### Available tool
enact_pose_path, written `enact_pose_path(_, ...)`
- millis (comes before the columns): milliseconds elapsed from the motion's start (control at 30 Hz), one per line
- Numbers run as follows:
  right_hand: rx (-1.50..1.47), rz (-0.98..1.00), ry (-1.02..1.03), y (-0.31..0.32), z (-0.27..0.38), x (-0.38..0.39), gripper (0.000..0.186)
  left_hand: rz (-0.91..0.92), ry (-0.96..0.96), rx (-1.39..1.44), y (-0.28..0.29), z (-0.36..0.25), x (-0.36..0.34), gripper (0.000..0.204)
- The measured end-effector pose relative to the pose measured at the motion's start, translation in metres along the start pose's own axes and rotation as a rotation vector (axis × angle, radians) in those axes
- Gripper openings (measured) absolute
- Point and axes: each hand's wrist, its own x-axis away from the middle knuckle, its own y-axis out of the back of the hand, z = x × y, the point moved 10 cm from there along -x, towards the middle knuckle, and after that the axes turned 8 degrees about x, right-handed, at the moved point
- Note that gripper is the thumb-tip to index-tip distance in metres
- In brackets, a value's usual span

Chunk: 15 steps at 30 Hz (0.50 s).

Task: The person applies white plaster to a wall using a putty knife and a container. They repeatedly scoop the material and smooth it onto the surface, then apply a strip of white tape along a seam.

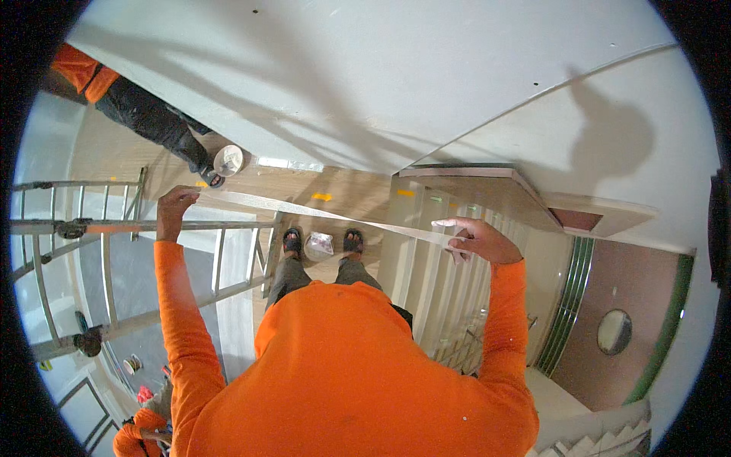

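Note:
A long strip of whitish, semi-see-through tape runs taut between my two hands, sloping slightly down to the right. My left hand pinches its far-left end, close to the ladder's upper rail. At the other end my right hand grips the strip between thumb and fingers, with the index finger stretched out to the left. White dust or paste coats the fingertips. Beyond the tape rises a pale wall board with a curved-looking seam. Both sleeves are orange.
An aluminium ladder stands at my left. A pale bucket is between my feet, another bucket near a co-worker's foot. Stair-like ledges drop away on the right. A second person is at lower left.

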Motion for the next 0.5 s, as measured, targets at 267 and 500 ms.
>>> enact_pose_path(267,0.521,-0.354,0.143,0.013,0.072,-0.002,0.024,0.262,-0.134,-0.386,-0.03,-0.003,-0.013,0.087)
enact_pose_path(500,0.816,-0.286,0.24,-0.072,0.214,-0.063,0.018,0.892,-0.518,0.119,-0.286,-0.182,0.073,0.063)
